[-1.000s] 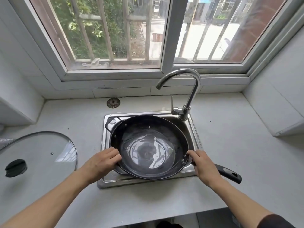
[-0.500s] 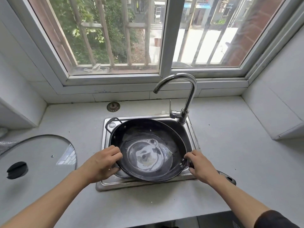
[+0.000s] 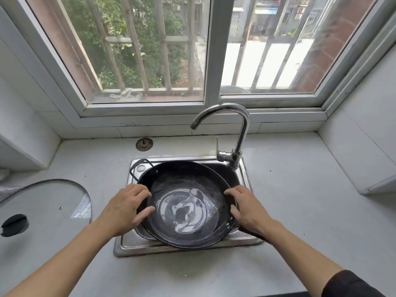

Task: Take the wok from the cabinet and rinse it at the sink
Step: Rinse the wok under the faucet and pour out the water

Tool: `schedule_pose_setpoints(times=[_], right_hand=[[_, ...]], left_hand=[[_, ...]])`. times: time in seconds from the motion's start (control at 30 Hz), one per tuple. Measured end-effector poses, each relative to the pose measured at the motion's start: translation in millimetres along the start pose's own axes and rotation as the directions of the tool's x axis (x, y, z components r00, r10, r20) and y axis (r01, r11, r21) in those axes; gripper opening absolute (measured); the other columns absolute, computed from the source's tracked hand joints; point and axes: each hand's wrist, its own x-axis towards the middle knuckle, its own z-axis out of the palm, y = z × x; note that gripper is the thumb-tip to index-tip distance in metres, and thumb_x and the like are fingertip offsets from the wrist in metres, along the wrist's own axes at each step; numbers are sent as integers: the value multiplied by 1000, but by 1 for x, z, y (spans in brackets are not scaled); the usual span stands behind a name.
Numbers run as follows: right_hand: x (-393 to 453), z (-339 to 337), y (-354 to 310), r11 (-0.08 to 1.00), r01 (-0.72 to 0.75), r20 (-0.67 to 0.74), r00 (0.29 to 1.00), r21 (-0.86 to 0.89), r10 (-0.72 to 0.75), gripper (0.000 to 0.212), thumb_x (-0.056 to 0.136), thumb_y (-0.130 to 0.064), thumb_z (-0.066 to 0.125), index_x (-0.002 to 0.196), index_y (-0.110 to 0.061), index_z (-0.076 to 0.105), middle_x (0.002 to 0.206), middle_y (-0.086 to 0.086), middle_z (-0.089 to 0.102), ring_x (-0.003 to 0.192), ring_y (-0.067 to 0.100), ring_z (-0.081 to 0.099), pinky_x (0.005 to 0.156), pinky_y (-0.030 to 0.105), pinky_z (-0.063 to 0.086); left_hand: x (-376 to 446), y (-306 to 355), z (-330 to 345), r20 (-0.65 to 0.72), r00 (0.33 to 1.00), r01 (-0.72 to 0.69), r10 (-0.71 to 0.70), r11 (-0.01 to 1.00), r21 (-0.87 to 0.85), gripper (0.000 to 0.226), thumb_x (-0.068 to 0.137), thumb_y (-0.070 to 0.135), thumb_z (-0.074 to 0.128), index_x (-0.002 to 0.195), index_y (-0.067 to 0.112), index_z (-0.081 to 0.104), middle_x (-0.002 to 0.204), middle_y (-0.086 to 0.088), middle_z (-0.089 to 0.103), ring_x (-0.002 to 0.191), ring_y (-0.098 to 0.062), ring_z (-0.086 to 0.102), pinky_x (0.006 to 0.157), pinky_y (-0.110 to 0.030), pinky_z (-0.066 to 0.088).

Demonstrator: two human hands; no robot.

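Note:
A black wok (image 3: 184, 189) sits in the small steel sink (image 3: 246, 179), holding a shallow pool of water that swirls in its bottom. My left hand (image 3: 126, 209) grips the wok's left rim, thumb inside. My right hand (image 3: 244, 206) grips the right rim, above the long handle, which my wrist hides. A small loop handle (image 3: 137, 168) sticks out at the wok's far left. The chrome tap (image 3: 233, 129) arches over the sink's back; no water runs from it.
A glass lid (image 3: 47, 202) with a black knob lies on the counter at the left. A round drain strainer (image 3: 144, 144) lies behind the sink. White tiled walls box in both sides, and a barred window stands behind.
The wok has tilted and turned in my hands, its long handle swinging under my right wrist out of sight. The water inside has sloshed around. My head has dropped closer.

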Motion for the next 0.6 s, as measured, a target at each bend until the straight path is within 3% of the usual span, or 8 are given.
schedule_pose_setpoints(times=[0.27, 0.6], right_hand=[[70, -16, -13, 996, 81, -142, 986, -25, -84, 51, 86, -16, 61, 135, -22, 49, 130, 4, 47, 121, 20, 42, 104, 30, 40], [143, -13, -18, 990, -85, -99, 992, -116, 74, 64, 83, -4, 60, 142, -18, 40, 147, 20, 30, 136, 34, 30, 108, 37, 34]], left_hand=[[17, 12, 2, -72, 981, 183, -183, 983, 3, 49, 86, 55, 44, 110, 18, 66, 115, 4, 61, 108, -17, 54, 92, -35, 50], [42, -14, 8, -99, 968, 226, -231, 972, -67, 47, 85, 52, 43, 108, 18, 66, 115, 4, 59, 108, -16, 52, 91, -34, 51]])
